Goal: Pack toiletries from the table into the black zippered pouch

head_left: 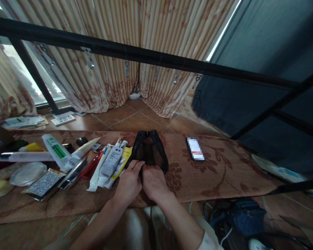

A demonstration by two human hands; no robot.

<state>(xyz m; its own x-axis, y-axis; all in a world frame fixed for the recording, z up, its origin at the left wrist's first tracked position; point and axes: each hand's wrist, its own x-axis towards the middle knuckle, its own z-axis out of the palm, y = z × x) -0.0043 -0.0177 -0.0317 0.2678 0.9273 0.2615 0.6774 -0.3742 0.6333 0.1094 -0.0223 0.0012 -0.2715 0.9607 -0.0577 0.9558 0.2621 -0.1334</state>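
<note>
"Pouch [149, 152], one, black, partly see-through. Place?"

"Middle of the counter [214, 180], toward its near edge; two dark bands standing out toward the far edge."

"Hands?"

"Two. Left hand [131, 178]: fingers curled, grasping the near side of the pouch at its left. Right hand [154, 180]: bent into a near-fist, grasping the same side just beside the left. Fingertips of both hidden; what they pinch there, cannot tell."

"Items adjoining, left of the pouch?"

"Yellow packet [124, 160], nearest. Purple-labelled tube [112, 162], lying across its left side. White tube [99, 170], slim, alongside, its end toward the near edge. Red packet [93, 165], next along."

"Toward the left end?"

"Green-labelled tube [55, 147], white, slanted. Cream tube [86, 147], tapered, pointing toward the far edge. Dark tube [72, 174], glossy. Glitter case [45, 182], rectangular, near edge side. Round tub [28, 173], pale-lidded, just left of the case. Further pieces crowd the left end, some too dim to name."

"Right half?"

"Phone [195, 149], one, screen lit and blurred out, well apart from the pouch, nearer the far edge."

"Covering?"

"Brown cloth [231, 165], darker floral pattern, draped over the counter."

"Surroundings?"

"Black rail [146, 55] beyond the far edge, metal hooks hanging from it; striped curtains [114, 31] behind; papers [63, 119] on the floor beyond the left half."
</note>
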